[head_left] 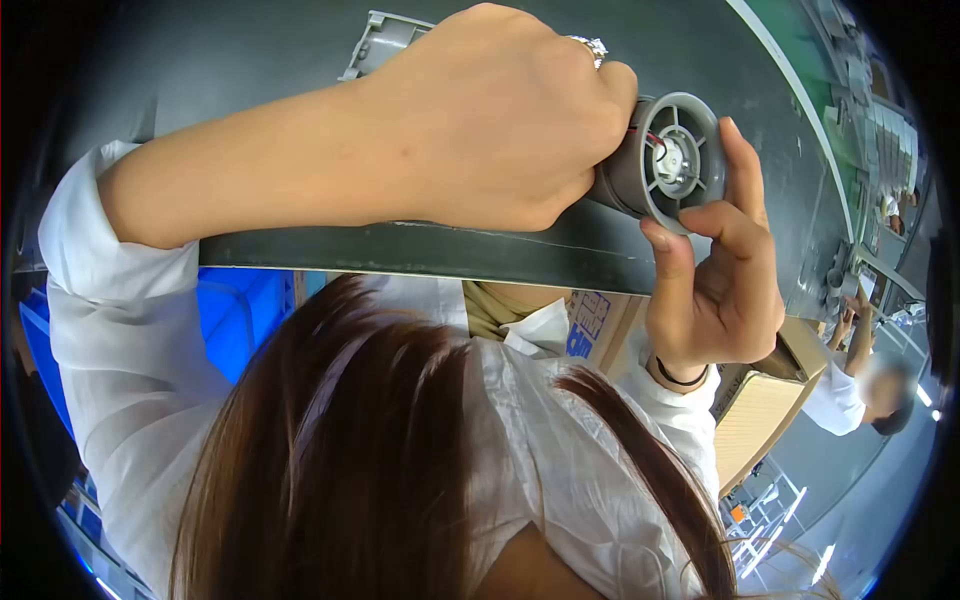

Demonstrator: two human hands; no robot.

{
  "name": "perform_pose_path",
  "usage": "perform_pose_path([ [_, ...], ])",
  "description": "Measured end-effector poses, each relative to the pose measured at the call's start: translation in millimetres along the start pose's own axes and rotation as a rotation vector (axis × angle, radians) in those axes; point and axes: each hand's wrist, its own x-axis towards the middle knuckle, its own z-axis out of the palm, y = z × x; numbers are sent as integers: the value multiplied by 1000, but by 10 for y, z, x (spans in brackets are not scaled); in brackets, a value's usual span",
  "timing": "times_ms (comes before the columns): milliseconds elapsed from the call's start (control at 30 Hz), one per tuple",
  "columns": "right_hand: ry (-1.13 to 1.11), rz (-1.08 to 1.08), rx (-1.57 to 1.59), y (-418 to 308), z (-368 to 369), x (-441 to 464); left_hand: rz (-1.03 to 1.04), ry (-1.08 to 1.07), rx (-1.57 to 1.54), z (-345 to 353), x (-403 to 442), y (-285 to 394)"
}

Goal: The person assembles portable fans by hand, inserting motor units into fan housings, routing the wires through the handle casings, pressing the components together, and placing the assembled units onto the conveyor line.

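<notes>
A grey cylindrical motor housing (627, 172) is held just above the dark table, its round end tilted toward me. Inside its flared rim, spokes surround a white centre with metal contacts, and a red wire runs in. My left hand (530, 125) is closed around the body of the housing, back of the hand up, hiding most of it. At the flared end, my right hand (715, 260) pinches the rim between thumb and fingers. Behind my left hand lies a grey half-shell plastic part (390, 42), partly covered. A shiny crinkled silver piece (597, 47) shows past the knuckles.
The dark table (440, 243) has its front edge close to my body. Below it are blue bins (240, 310) and cardboard boxes (765, 410). Another person (845, 395) in a white top is at the right. Grey parts (845, 100) line the far right side.
</notes>
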Motion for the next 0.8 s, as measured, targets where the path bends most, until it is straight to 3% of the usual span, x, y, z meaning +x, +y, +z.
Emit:
perform_pose_path([
  [133,21,-17,-136,120,-140,8,42,91,-18,156,211,-3],
  [300,-34,-23,38,136,-108,-13,16,11,-38,128,83,70],
  [433,88,62,229,239,81,-40,31,-10,-58,199,40,144],
  [600,-21,69,96,231,-77,-114,26,-9,10,172,37,229],
  [800,15,25,81,282,-80,-202,-14,-22,-30,107,34,317],
])
